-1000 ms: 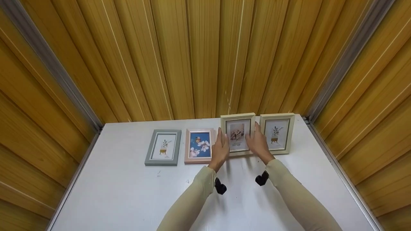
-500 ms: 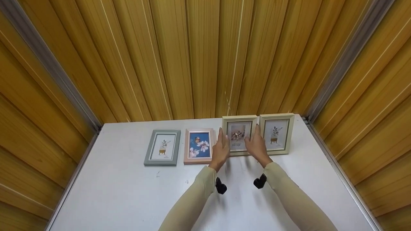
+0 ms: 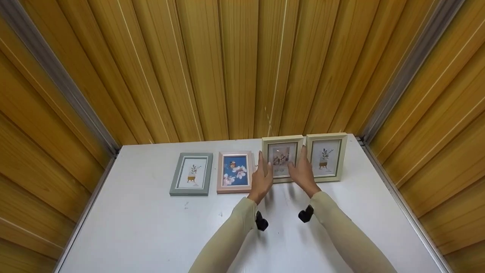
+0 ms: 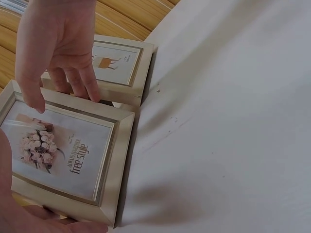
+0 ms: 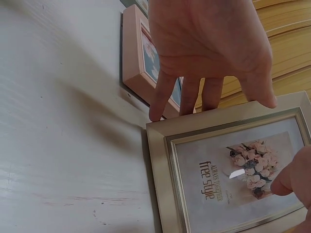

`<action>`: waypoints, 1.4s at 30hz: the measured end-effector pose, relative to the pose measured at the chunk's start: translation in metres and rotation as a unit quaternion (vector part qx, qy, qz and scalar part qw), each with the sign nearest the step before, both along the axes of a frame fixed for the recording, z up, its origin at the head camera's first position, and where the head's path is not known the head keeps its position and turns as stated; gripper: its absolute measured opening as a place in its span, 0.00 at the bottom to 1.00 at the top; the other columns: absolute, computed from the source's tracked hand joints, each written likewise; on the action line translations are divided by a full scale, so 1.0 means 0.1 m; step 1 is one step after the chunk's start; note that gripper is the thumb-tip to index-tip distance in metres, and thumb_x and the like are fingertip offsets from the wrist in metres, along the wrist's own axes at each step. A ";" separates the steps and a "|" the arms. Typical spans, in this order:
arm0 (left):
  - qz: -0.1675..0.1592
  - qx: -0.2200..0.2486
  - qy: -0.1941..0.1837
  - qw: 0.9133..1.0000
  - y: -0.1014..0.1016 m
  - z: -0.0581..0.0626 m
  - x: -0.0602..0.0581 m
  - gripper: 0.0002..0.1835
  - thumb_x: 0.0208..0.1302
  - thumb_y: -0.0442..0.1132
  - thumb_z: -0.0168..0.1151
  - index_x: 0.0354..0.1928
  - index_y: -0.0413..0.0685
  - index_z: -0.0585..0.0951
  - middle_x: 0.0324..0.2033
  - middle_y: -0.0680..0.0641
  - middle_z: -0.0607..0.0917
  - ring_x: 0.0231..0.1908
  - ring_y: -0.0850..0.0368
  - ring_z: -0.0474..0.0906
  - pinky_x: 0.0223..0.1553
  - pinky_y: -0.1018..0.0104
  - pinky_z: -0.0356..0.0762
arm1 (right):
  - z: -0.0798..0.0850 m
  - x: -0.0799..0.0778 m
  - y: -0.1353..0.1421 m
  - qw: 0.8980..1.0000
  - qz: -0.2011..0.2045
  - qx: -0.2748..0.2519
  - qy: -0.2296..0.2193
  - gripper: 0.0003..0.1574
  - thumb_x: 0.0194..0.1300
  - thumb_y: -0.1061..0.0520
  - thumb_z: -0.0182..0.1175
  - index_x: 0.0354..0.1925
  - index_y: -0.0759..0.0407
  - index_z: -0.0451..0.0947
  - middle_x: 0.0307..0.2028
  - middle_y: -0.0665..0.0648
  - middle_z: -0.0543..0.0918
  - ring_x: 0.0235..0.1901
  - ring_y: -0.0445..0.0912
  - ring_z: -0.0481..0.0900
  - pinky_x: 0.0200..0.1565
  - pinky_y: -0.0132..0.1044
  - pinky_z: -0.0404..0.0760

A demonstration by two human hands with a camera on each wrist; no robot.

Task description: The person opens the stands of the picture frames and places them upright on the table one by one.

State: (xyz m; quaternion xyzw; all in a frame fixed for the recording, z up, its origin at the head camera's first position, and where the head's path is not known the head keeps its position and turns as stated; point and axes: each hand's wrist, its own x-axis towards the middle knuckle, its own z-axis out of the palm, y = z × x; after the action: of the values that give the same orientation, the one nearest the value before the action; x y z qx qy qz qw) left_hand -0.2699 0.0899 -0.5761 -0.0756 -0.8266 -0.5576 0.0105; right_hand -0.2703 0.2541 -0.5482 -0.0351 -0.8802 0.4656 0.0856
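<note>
while the left hand [image 3: 261, 181] and right hand [image 3: 303, 172] pinch the bouquet frame [image 3: 281, 154] at its opposite sides, the pink frame [image 3: 235, 171] sits just beside it.

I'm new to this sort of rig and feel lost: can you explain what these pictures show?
There is no machine: a person's bare left hand and right hand do the work. The wide view comes from a camera worn on the head, looking forward and down; the close ones come from a camera on each wrist, watching that hand. On the white table is a row: from the left, grey frame, pink frame, bouquet frame and end frame. Both hands hold the bouquet frame, one at each side.
</note>
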 end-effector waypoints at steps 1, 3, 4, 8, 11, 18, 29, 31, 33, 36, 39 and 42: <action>0.000 -0.002 -0.001 1.000 0.00 -0.01 0.00 0.37 0.83 0.53 0.42 0.83 0.52 0.43 0.78 0.39 0.58 0.73 0.37 0.61 0.73 0.44 0.58 | 0.00 0.00 0.00 1.000 0.001 0.000 0.000 0.55 0.74 0.61 0.54 0.80 0.67 0.28 0.77 0.78 0.49 0.74 0.70 0.54 0.71 0.63 0.58; 0.001 -0.003 -0.007 1.000 0.01 -0.01 0.01 0.37 0.83 0.54 0.42 0.83 0.52 0.43 0.78 0.39 0.57 0.74 0.37 0.61 0.74 0.44 0.58 | 0.01 0.01 0.00 1.000 0.000 0.003 -0.002 0.55 0.74 0.61 0.54 0.80 0.67 0.28 0.76 0.78 0.50 0.74 0.70 0.54 0.72 0.63 0.58; 0.001 -0.002 -0.009 1.000 0.01 -0.01 0.01 0.37 0.82 0.54 0.42 0.83 0.52 0.43 0.78 0.39 0.57 0.74 0.37 0.60 0.74 0.44 0.57 | 0.02 0.01 0.01 1.000 0.000 0.005 -0.004 0.55 0.74 0.61 0.54 0.80 0.67 0.28 0.76 0.79 0.50 0.74 0.70 0.54 0.72 0.63 0.58; 0.002 -0.004 -0.013 1.000 0.01 0.00 0.01 0.37 0.82 0.54 0.42 0.83 0.52 0.44 0.78 0.38 0.58 0.74 0.37 0.61 0.73 0.44 0.57 | 0.04 0.02 0.02 1.000 -0.001 0.007 -0.013 0.55 0.75 0.59 0.54 0.80 0.67 0.27 0.77 0.78 0.49 0.75 0.70 0.53 0.72 0.63 0.57; 0.001 -0.007 -0.015 1.000 0.01 0.00 0.01 0.37 0.82 0.54 0.41 0.83 0.52 0.43 0.78 0.38 0.57 0.74 0.36 0.61 0.73 0.44 0.57 | 0.04 0.03 0.01 1.000 -0.003 0.006 -0.015 0.55 0.75 0.59 0.54 0.80 0.68 0.28 0.76 0.78 0.49 0.74 0.70 0.53 0.72 0.63 0.57; 0.001 -0.009 -0.018 1.000 0.01 0.00 0.01 0.37 0.82 0.53 0.42 0.83 0.52 0.43 0.78 0.38 0.57 0.73 0.35 0.61 0.74 0.44 0.57 | 0.03 0.02 0.01 1.000 -0.007 0.009 -0.015 0.54 0.75 0.60 0.53 0.80 0.67 0.28 0.75 0.79 0.52 0.73 0.71 0.57 0.71 0.64 0.59; -0.009 -0.027 -0.020 0.999 -0.03 0.01 -0.02 0.37 0.82 0.54 0.41 0.83 0.53 0.43 0.77 0.38 0.59 0.73 0.36 0.62 0.73 0.43 0.58 | 0.05 0.04 0.03 1.000 -0.009 0.020 -0.014 0.54 0.75 0.59 0.54 0.80 0.69 0.30 0.73 0.81 0.55 0.66 0.75 0.65 0.64 0.66 0.67; -0.016 -0.032 -0.019 0.999 -0.06 0.01 -0.02 0.37 0.82 0.54 0.42 0.83 0.53 0.44 0.78 0.39 0.59 0.74 0.37 0.61 0.73 0.43 0.58 | 0.08 0.05 0.03 0.999 -0.009 0.025 -0.021 0.54 0.75 0.57 0.54 0.80 0.69 0.29 0.72 0.83 0.57 0.63 0.76 0.69 0.62 0.67 0.70; -0.019 -0.028 -0.018 0.999 -0.09 0.02 -0.02 0.36 0.82 0.53 0.43 0.83 0.53 0.45 0.78 0.39 0.59 0.74 0.38 0.61 0.73 0.43 0.57 | 0.12 0.06 0.03 0.999 -0.012 0.026 -0.030 0.55 0.76 0.55 0.55 0.80 0.67 0.30 0.71 0.82 0.60 0.63 0.74 0.71 0.61 0.66 0.71; -0.019 -0.030 -0.007 0.999 -0.16 0.05 -0.04 0.36 0.82 0.51 0.45 0.83 0.52 0.47 0.77 0.39 0.61 0.73 0.39 0.63 0.73 0.44 0.58 | 0.21 0.08 0.05 0.999 -0.010 0.032 -0.038 0.54 0.77 0.53 0.53 0.81 0.65 0.30 0.68 0.83 0.64 0.59 0.72 0.75 0.59 0.65 0.74; -0.017 -0.035 0.001 0.999 -0.24 0.09 -0.05 0.36 0.81 0.51 0.47 0.83 0.53 0.49 0.76 0.39 0.63 0.73 0.39 0.63 0.73 0.43 0.59 | 0.31 0.10 0.09 0.998 -0.001 0.040 -0.043 0.53 0.78 0.52 0.52 0.82 0.62 0.30 0.67 0.82 0.67 0.51 0.70 0.81 0.53 0.63 0.78; -0.017 -0.040 -0.003 0.999 -0.35 0.15 -0.05 0.35 0.81 0.52 0.48 0.83 0.56 0.51 0.77 0.43 0.62 0.74 0.40 0.62 0.72 0.41 0.59 | 0.40 0.13 0.12 0.997 0.013 0.061 -0.041 0.52 0.78 0.51 0.51 0.82 0.61 0.31 0.67 0.81 0.68 0.48 0.69 0.83 0.50 0.62 0.79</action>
State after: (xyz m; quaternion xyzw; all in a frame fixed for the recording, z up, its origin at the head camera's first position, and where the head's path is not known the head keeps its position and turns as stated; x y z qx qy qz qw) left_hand -0.2752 0.0545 -0.5612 -0.0884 -0.8470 -0.5241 -0.0049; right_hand -0.2576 0.2662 -0.5079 -0.0380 -0.9100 0.4104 0.0454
